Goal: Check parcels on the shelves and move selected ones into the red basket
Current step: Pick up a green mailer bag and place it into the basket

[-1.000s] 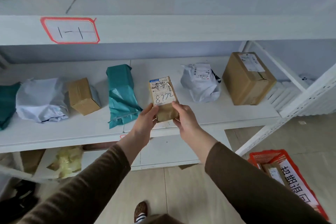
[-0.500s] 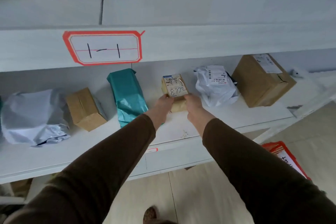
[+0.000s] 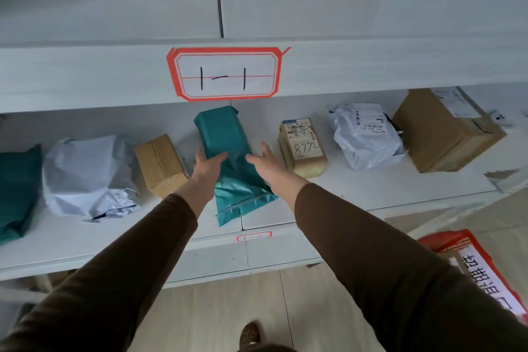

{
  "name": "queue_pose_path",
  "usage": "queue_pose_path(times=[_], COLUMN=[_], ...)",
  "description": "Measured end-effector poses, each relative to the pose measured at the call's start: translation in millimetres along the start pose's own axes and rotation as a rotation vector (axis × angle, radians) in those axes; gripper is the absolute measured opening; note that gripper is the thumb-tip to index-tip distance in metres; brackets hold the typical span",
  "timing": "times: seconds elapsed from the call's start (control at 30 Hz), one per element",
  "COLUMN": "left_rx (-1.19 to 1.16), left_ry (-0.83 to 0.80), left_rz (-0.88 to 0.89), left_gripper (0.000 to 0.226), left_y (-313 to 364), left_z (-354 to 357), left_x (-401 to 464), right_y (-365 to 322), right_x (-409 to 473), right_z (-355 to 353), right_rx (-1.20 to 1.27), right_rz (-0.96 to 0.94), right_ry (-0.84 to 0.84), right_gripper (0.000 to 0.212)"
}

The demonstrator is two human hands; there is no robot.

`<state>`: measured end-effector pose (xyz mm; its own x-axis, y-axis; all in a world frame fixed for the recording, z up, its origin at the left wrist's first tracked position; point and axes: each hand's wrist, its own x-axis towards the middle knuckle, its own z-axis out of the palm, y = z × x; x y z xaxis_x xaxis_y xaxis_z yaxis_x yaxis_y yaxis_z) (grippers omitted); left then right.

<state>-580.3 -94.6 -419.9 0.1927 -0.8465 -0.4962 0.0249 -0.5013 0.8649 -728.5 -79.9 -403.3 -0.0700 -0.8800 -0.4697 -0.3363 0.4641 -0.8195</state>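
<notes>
Now, in the head view, the left hand [image 3: 210, 164] holds the teal parcel [image 3: 231, 163] on the shelf [image 3: 371, 194]; the right hand [image 3: 267, 163] is spread wide beside it. The red basket [image 3: 445, 243] at lower right contains a brown parcel [image 3: 457, 263].

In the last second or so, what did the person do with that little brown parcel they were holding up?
Both hands let go of the small brown paper parcel marked 8772; it now stands on the white shelf. The left hand moved onto the teal plastic mailer bag, fingers curling on it; the right hand reaches open beside it. The other parcels stayed put.
</notes>
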Motion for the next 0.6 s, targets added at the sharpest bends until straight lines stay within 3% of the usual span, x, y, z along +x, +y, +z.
queue_pose_path(times=[0.17, 0.33, 0.53, 0.6], left_rx=[-0.066, -0.092, -0.060, -0.043], left_ry=[-0.074, -0.259, -0.355, -0.378], left_rz=[-0.196, -0.279, -0.198, -0.178], left_gripper=[0.059, 0.050, 0.061, 0.055], left_y=[-7, -21, -56, -66], left_z=[-12, -27, -36, -38], left_x=[-10, -39, -111, -144], right_y=[7, 35, 87, 102], right_x=[-6, -32, -96, -129], right_z=[3, -3, -21, -34], right_rx=[0.123, 0.066, 0.089, 0.141], right_rz=[0.102, 0.096, -0.033, -0.086], right_ry=[-0.133, -0.177, -0.166, -0.161], right_gripper=[0.085, 0.059, 0.047, 0.044])
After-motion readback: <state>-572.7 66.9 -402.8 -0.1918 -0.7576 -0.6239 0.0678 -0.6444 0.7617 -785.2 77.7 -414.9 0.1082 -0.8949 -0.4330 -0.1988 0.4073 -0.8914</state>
